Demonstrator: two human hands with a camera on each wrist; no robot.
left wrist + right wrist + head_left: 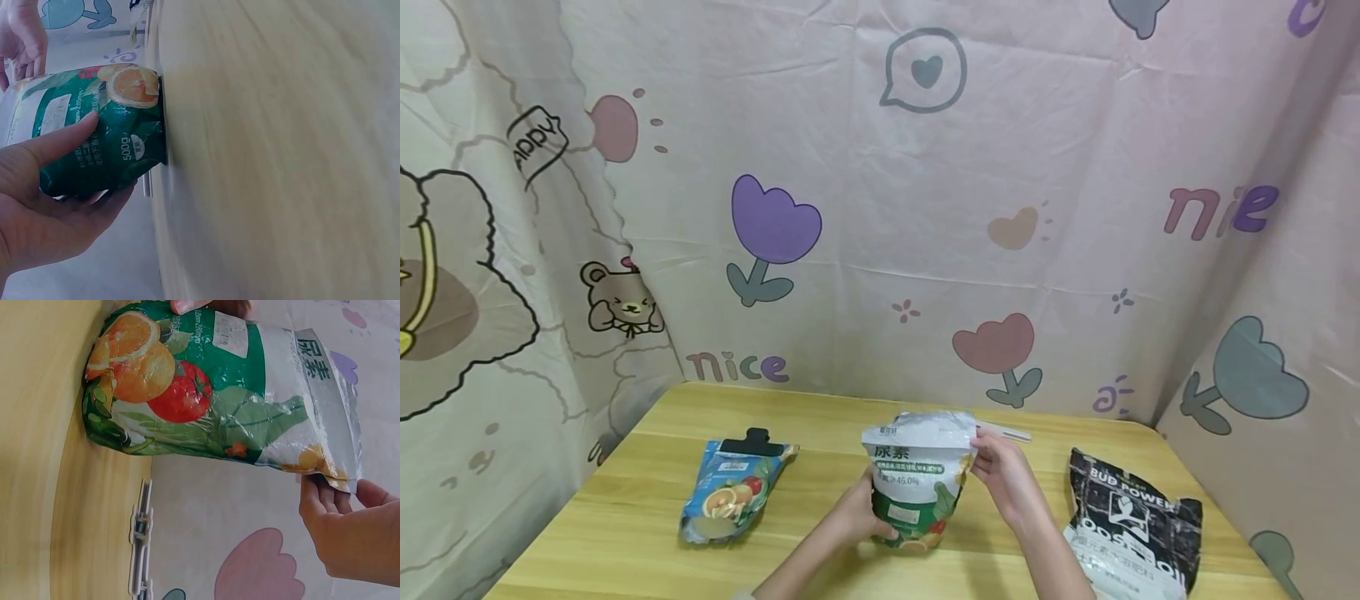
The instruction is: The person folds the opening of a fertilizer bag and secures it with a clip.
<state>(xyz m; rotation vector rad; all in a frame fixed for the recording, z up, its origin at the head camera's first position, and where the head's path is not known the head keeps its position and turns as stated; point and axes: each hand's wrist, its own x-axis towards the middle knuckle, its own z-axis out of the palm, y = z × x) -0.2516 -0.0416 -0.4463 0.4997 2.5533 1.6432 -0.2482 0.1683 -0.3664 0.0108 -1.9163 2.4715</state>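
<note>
The left hand point(853, 510) grips the lower side of the green-and-white bag point(916, 496); the right hand point(1006, 477) pinches its upper right corner. Between them, long axis upright, it stands short of the bench's point(820, 425) far edge, base apparently touching.

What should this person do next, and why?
Perhaps free the right hand and reach for the slim white clip-like strip: it lies behind the green-and-white plastic pouch, whose top bears no clip, while the left hand grips its lower part.
</note>
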